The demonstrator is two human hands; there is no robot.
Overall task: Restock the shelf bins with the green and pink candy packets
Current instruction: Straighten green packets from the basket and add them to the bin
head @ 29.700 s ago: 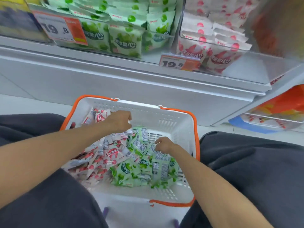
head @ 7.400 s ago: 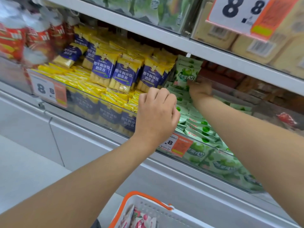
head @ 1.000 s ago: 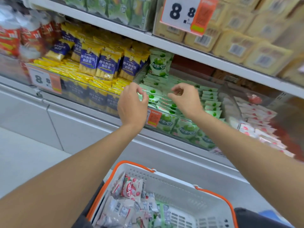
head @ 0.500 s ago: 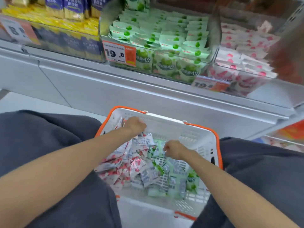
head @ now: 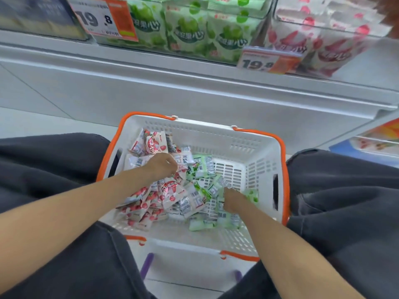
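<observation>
Head camera, looking down: a person's bare arms reach into a white basket (head: 216, 140) with an orange rim, set on the floor at the centre of the frame between two legs in dark trousers (head: 345, 201). The left hand (head: 160, 167) rests on a heap of pink packets (head: 170, 192) that fills the basket's left half. Its fingers are curled under, and whether they have hold of a packet cannot be told. The right hand (head: 232, 200), lower and to the right, is pushed fingers-first into the green packets (head: 204, 169) lying in the middle and lower right of the basket. Its fingertips are hidden, so its grip cannot be told either. Across the top of the frame runs a shelf of clear-fronted bins: the green bin (head: 194, 29) at top centre holds upright green packs, and the pink bin (head: 323, 44) at upper right holds pink ones. White-and-orange price tags (head: 105, 18) reading 19.8 hang on the bin fronts.
</observation>
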